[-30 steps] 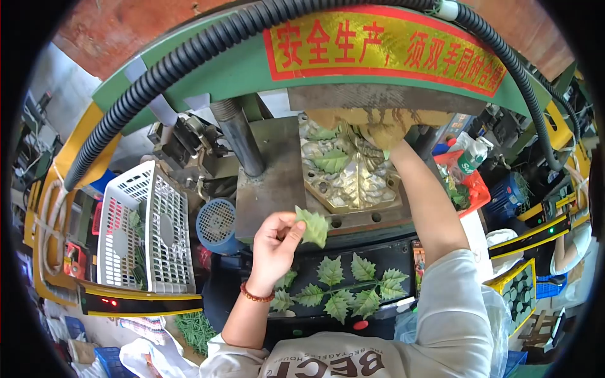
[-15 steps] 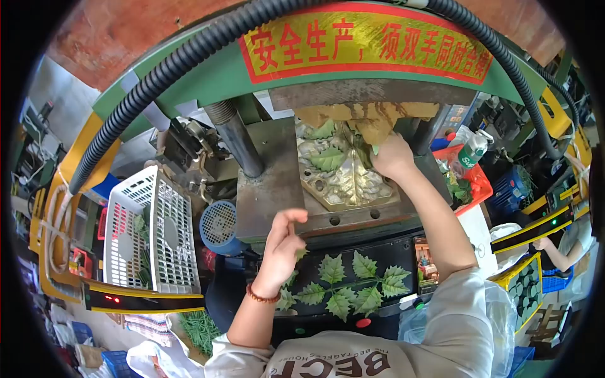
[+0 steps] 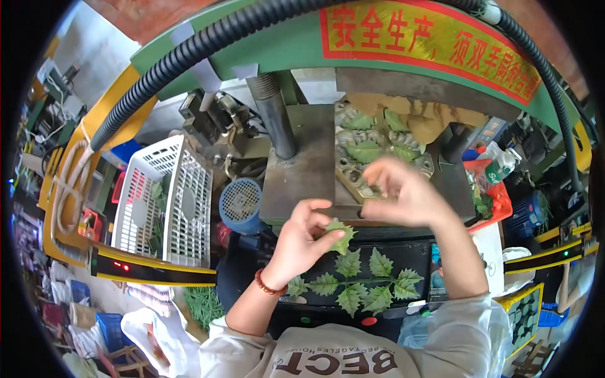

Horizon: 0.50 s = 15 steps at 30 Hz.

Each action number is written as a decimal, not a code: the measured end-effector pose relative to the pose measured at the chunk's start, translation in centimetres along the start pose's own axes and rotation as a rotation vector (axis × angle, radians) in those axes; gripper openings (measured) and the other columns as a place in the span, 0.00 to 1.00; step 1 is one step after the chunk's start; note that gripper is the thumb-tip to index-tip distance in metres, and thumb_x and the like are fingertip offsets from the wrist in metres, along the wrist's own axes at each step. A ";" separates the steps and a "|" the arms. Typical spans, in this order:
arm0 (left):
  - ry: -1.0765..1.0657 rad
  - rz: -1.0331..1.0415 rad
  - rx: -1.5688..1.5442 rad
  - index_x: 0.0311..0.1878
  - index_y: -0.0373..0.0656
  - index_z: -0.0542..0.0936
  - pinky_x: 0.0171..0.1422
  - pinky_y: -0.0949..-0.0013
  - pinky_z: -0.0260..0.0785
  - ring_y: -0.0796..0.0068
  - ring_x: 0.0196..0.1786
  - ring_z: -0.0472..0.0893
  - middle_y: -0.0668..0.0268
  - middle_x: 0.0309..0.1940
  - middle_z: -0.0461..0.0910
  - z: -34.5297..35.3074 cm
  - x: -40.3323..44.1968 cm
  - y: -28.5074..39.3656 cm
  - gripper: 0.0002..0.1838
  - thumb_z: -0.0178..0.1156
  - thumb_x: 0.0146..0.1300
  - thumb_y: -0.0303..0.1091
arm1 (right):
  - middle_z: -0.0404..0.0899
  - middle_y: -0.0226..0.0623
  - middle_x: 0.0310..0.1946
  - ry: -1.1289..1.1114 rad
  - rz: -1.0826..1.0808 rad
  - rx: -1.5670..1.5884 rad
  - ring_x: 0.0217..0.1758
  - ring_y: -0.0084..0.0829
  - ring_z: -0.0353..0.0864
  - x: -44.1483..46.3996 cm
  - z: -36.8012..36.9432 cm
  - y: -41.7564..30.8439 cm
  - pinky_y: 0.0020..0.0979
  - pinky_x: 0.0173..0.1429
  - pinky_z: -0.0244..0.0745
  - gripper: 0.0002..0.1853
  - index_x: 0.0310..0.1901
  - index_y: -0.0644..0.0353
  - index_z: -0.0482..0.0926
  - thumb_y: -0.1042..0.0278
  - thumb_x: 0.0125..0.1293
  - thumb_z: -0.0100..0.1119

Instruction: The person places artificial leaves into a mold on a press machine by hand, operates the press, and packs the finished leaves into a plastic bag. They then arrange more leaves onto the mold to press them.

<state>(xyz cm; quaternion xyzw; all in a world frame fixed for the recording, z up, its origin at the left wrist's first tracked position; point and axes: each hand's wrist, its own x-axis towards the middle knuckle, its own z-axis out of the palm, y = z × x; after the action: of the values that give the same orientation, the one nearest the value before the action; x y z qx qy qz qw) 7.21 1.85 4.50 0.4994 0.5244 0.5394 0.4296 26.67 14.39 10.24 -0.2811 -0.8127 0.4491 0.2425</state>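
Note:
My left hand (image 3: 302,242) is closed on a serrated green leaf (image 3: 341,235), pinched between thumb and fingers above the black surface. My right hand (image 3: 406,198), blurred by motion, hovers over the front edge of the metal mould (image 3: 348,179). Its thumb and fingers are apart, and nothing shows between them. Several green leaves (image 3: 364,152) lie on the mould, partly hidden behind this hand. On the black surface below my hands rests a leaf spray (image 3: 350,296) with several toothed leaves on a stem.
The green press frame (image 3: 296,60) arches over the mould, with a steel column (image 3: 275,120) at its left. A white basket (image 3: 192,214) holding greenery and a blue mesh container (image 3: 241,205) stand left. At right is a red basket (image 3: 498,201). Red (image 3: 369,321) and green buttons sit in front.
My right hand has drawn back from the mould toward my left hand. More leaves now show on the mould. A leaf is now clearly visible in my left hand. The view has shifted.

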 end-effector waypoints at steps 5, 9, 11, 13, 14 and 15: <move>-0.175 0.120 0.258 0.52 0.38 0.68 0.33 0.83 0.67 0.84 0.29 0.74 0.68 0.33 0.76 1.0 -0.4 0.2 0.24 0.67 0.54 0.20 | 0.73 0.31 0.34 -0.007 -0.481 -0.339 0.32 0.28 0.72 -1.3 4.6 1.3 0.27 0.35 0.68 0.09 0.37 0.58 0.75 0.75 0.53 0.62; -0.162 -0.042 -0.249 0.51 0.36 0.70 0.35 0.84 0.66 0.83 0.30 0.74 0.65 0.37 0.77 1.0 -1.7 -0.6 0.19 0.63 0.58 0.20 | 0.73 0.34 0.35 0.101 -0.578 -0.547 0.33 0.32 0.72 -3.2 6.1 2.2 0.29 0.36 0.68 0.07 0.34 0.59 0.75 0.73 0.52 0.58; -0.120 -0.153 -0.408 0.51 0.36 0.71 0.34 0.84 0.66 0.84 0.30 0.74 0.67 0.35 0.77 1.0 -2.2 -1.4 0.17 0.63 0.59 0.22 | 0.72 0.34 0.34 0.160 -0.617 -0.633 0.32 0.31 0.70 -4.1 6.9 1.9 0.30 0.35 0.67 0.05 0.33 0.58 0.74 0.72 0.52 0.56; -0.077 -0.260 -0.548 0.51 0.36 0.72 0.33 0.84 0.66 0.85 0.30 0.73 0.69 0.34 0.77 0.7 -2.4 -2.2 0.16 0.63 0.61 0.25 | 0.70 0.34 0.31 0.264 -0.748 -0.784 0.30 0.30 0.67 -4.5 7.8 1.8 0.30 0.34 0.65 0.03 0.29 0.57 0.73 0.71 0.52 0.55; -0.128 -0.273 -0.581 0.51 0.36 0.73 0.34 0.84 0.65 0.85 0.30 0.73 0.69 0.34 0.77 0.3 -2.6 -3.0 0.15 0.62 0.62 0.25 | 0.70 0.34 0.29 0.316 -0.801 -0.855 0.29 0.29 0.66 -5.0 8.4 2.0 0.29 0.33 0.63 0.02 0.27 0.56 0.73 0.70 0.51 0.55; -0.176 -0.285 -0.612 0.51 0.36 0.73 0.34 0.85 0.65 0.85 0.30 0.72 0.69 0.34 0.77 -0.1 -3.0 -4.0 0.15 0.61 0.62 0.25 | 0.70 0.34 0.29 0.326 -0.779 -0.867 0.29 0.29 0.66 -5.7 8.8 2.3 0.29 0.33 0.63 0.02 0.27 0.56 0.73 0.70 0.51 0.55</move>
<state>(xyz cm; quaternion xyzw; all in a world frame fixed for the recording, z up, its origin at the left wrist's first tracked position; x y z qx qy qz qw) 7.29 -0.81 0.24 0.3136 0.3637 0.5611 0.6742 25.62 6.34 3.18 -0.1014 -0.9172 -0.0938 0.3737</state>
